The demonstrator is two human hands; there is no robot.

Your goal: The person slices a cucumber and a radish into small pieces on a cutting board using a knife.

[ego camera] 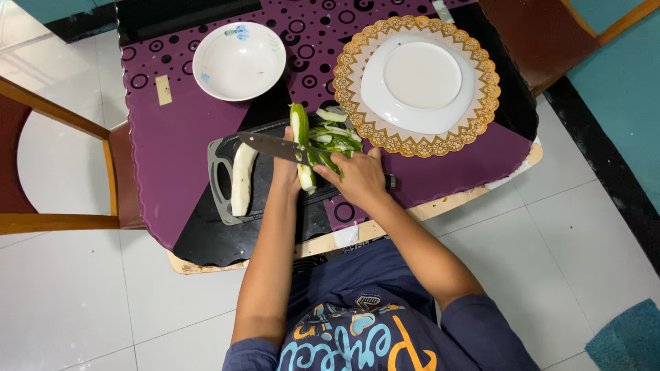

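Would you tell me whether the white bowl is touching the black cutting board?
Apart. The head view shows the white bowl standing on the purple table cover, with a clear strip of cover between it and the black cutting board.

One camera (head-worn, the only view) looked almost straight down from above the table (172, 158), fairly near, facing away from the wearer's chest, with floor visible around the table.

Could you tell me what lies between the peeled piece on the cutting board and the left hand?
In the head view, only the knife blade crosses that stretch of board.
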